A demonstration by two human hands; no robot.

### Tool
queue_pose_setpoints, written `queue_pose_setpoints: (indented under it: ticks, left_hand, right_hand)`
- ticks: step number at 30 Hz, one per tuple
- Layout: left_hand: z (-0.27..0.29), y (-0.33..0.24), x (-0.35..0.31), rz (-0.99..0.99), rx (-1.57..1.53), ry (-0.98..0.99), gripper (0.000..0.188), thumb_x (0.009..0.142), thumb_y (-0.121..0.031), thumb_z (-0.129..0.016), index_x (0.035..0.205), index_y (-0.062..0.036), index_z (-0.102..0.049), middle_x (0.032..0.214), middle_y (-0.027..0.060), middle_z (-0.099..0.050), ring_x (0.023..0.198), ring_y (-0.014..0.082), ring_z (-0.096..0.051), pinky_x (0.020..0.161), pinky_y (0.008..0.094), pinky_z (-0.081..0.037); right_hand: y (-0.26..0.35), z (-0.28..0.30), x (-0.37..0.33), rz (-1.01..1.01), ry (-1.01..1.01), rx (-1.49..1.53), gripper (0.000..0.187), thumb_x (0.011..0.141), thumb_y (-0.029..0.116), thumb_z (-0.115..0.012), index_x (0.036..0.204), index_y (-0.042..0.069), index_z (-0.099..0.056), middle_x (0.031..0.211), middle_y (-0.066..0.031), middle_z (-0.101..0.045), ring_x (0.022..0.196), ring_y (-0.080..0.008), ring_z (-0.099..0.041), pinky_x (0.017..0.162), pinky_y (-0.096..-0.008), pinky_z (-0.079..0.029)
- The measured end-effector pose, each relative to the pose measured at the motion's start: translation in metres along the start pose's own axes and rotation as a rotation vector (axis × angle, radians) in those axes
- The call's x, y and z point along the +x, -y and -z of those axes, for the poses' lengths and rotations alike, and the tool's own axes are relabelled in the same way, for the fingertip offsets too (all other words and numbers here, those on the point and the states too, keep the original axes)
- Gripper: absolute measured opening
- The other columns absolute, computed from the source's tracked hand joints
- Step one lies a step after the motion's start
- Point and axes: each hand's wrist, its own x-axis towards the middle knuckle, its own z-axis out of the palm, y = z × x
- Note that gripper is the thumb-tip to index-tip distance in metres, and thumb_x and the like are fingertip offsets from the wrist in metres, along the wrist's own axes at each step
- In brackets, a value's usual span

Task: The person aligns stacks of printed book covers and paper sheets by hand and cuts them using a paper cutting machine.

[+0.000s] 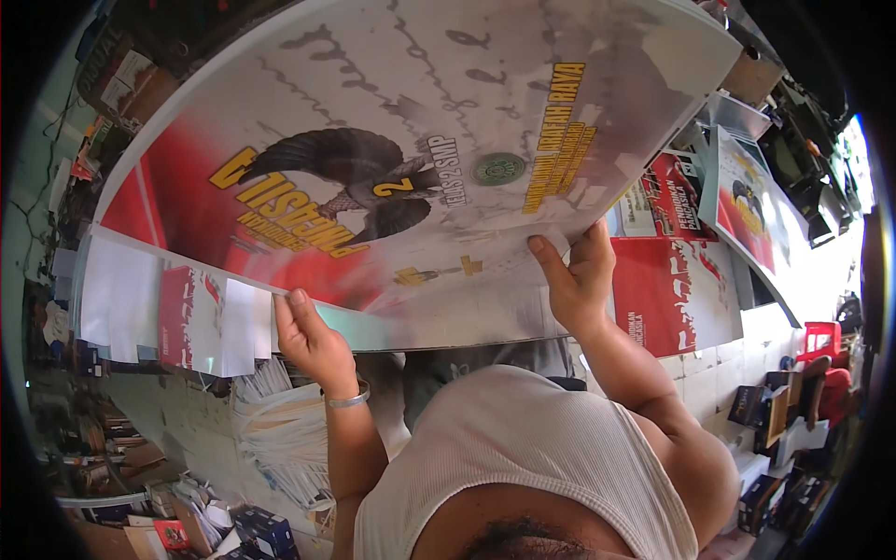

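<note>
A large glossy printed cover sheet [448, 187], white and red with a dark eagle and yellow lettering, is held up tilted in front of me. My left hand [313, 338] pinches its near left edge between thumb and fingers. On the near right edge, my right hand [579, 275] grips the sheet with the thumb on top. Below it lie a stack of white paper [121, 294] and a red-and-white printed cover [189, 313] at the left. Another red-and-white cover [677, 289] lies just right of my right hand. The sheet hides most of the table.
More eagle-printed sheets [751, 205] lie stacked at the right. A bundle of white strips [280, 429] is on the floor at the lower left. Boxes [266, 532] and paper piles stand beyond it. A red chair [821, 341] and several boxes [751, 406] are at the far right.
</note>
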Motion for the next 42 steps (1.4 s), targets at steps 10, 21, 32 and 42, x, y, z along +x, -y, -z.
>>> queue_pose_setpoints:
  ticks: [10, 21, 32, 42]
  left_hand:
    - [0.006, 0.003, 0.008, 0.079, -0.031, 0.04, 0.021, 0.107, -0.016, -0.054, 0.109, 0.0039, -0.061, 0.085, -0.0035, -0.057, 0.076, 0.0046, -0.047, 0.066, 0.0203, -0.038]
    - [0.004, 0.019, 0.023, 0.134, -0.482, 0.32, 0.049, 0.101, -0.03, -0.048, 0.134, 0.0057, -0.05, 0.12, 0.0103, -0.062, 0.105, 0.0172, -0.056, 0.093, 0.031, -0.043]
    - [-0.009, 0.032, 0.026, -0.024, -0.213, 0.199, 0.055, 0.099, -0.055, -0.061, 0.096, -0.0006, -0.062, 0.08, -0.0012, -0.059, 0.073, 0.0096, -0.049, 0.067, 0.028, -0.041]
    - [-0.004, 0.041, 0.028, -0.093, -0.102, 0.153, 0.044, 0.101, -0.044, -0.062, 0.096, -0.0008, -0.061, 0.078, 0.0009, -0.061, 0.071, 0.0117, -0.051, 0.065, 0.0311, -0.043]
  right_hand:
    - [-0.003, 0.002, 0.011, 0.002, 0.0, 0.109, 0.053, 0.085, -0.007, -0.073, 0.131, -0.002, -0.048, 0.12, -0.0069, -0.059, 0.113, -0.0154, -0.055, 0.1, -0.0289, -0.042]
    - [-0.001, 0.014, 0.011, -0.043, 0.107, -0.006, 0.043, 0.089, -0.001, -0.07, 0.127, -0.002, -0.051, 0.122, -0.0096, -0.06, 0.113, -0.017, -0.055, 0.103, -0.0319, -0.041]
    - [0.005, 0.029, 0.038, -0.004, 0.201, -0.066, 0.055, 0.084, -0.005, -0.072, 0.132, 0.0, -0.049, 0.125, -0.0093, -0.06, 0.115, -0.0183, -0.056, 0.102, -0.0347, -0.043]
    - [0.221, 0.021, 0.188, 0.402, 0.71, -0.724, 0.096, 0.067, 0.006, -0.069, 0.156, 0.008, -0.033, 0.126, -0.0189, -0.065, 0.118, -0.0266, -0.063, 0.104, -0.0393, -0.046]
